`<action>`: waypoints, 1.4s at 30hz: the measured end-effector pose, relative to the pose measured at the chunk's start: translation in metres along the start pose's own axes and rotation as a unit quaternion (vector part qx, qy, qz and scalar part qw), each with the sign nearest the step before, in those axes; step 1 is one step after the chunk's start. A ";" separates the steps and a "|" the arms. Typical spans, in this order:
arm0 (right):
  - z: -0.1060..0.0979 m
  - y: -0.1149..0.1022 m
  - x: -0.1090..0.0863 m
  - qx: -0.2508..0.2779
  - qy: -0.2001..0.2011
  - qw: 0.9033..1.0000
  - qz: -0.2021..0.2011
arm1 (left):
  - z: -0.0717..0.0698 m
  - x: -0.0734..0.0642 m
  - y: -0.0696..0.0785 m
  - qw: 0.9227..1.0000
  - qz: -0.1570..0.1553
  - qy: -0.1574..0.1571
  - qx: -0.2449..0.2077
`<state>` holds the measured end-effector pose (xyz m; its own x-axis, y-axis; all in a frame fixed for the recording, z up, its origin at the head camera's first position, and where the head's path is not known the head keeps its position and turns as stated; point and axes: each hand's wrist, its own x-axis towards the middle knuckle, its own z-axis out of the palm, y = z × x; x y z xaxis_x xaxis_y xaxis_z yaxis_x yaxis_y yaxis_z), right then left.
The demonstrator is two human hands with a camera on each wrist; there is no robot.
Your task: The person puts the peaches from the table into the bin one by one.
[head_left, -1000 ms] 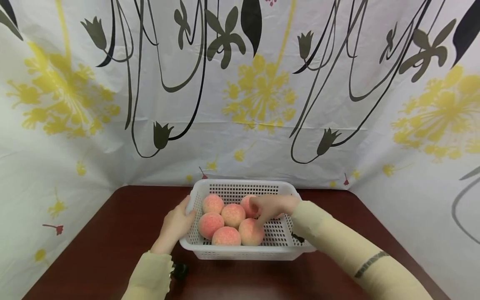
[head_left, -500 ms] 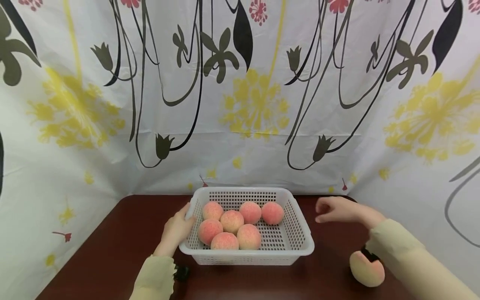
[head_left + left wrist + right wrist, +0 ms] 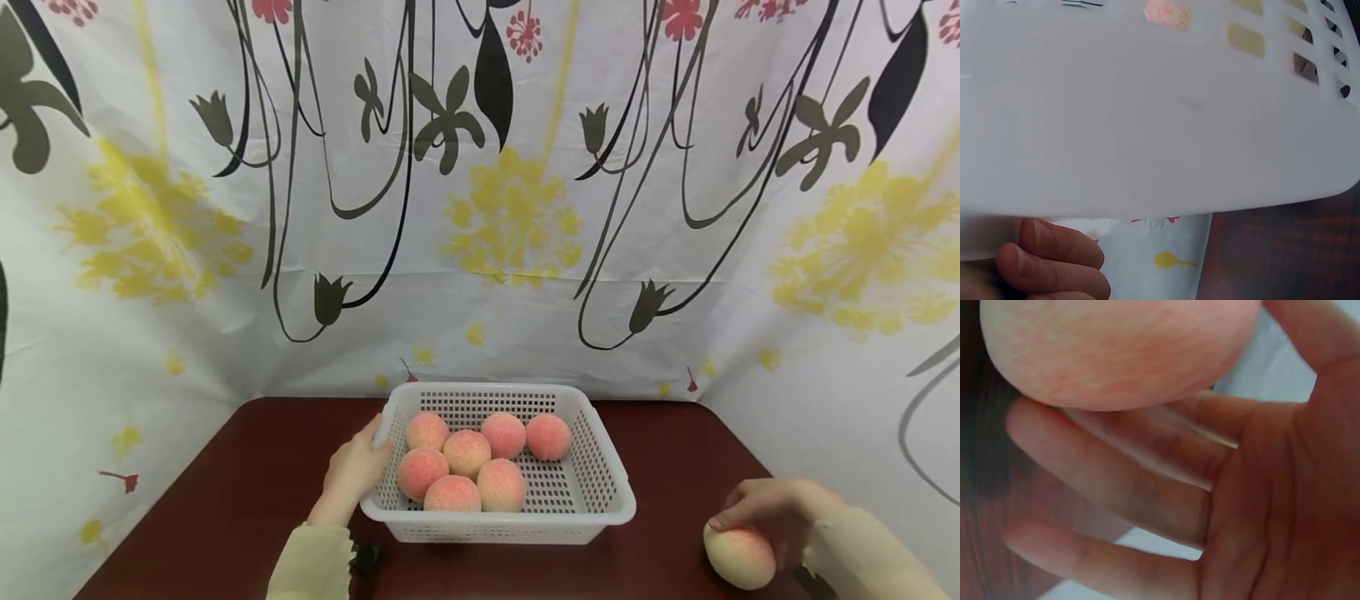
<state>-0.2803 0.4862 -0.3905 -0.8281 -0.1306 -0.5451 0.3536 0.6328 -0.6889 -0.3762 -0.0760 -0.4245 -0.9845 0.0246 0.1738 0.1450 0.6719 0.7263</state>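
A white plastic basket [image 3: 495, 528] stands on the table with several pink-yellow peaches [image 3: 467, 452] in it, mostly toward its left side. My left hand [image 3: 352, 475] grips the basket's left rim; its curled fingers [image 3: 1054, 269] show below the rim in the left wrist view. Off to the right of the basket, one more peach [image 3: 740, 558] lies near the table's right edge. Around that peach is my right hand [image 3: 776, 507], thumb on one side and fingers on the other. In the right wrist view the fingers [image 3: 1129, 494] reach along the peach's underside.
The dark red-brown table [image 3: 247, 500] is bordered by a white flowered cloth [image 3: 480, 333] at the back and both sides. A small black object [image 3: 365, 560] is by my left sleeve.
My right hand has left the basket, where a peach now lies at the back right, and moved right and nearer to the peach on the table. My left hand stays on the rim.
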 end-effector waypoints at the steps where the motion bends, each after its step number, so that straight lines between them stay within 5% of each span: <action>1: 0.001 0.004 0.000 0.019 -0.003 1.000 0.014 | 0.002 -0.001 0.001 1.000 0.002 -0.002 -0.002; 5: 0.004 -0.001 0.001 -0.012 0.033 0.998 0.051 | 0.002 -0.004 0.006 1.000 0.010 0.003 0.001; 12: 0.013 -0.026 0.004 -0.168 0.045 0.983 0.055 | -0.004 -0.006 0.005 1.000 -0.002 -0.006 0.001; 19: 0.022 -0.032 0.004 -0.084 0.040 0.995 0.035 | -0.004 -0.007 0.005 1.000 0.005 -0.009 0.018; 22: 0.017 -0.043 0.004 -0.115 0.034 0.993 0.013 | -0.004 -0.006 0.005 1.000 0.010 -0.009 0.018; 29: 0.009 -0.076 -0.002 -0.241 0.055 0.969 -0.004 | -0.003 -0.005 0.008 1.000 0.004 -0.013 0.019; 42: 0.011 -0.120 0.001 -0.309 0.064 0.948 -0.023 | -0.006 -0.004 0.004 0.999 -0.011 -0.038 0.015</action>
<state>-0.3185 0.4018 -0.3141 -0.8968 -0.1009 -0.4308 0.0249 0.9606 -0.2769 -0.3709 -0.0781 -0.4182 -0.9923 0.0652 0.1055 0.1211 0.6946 0.7091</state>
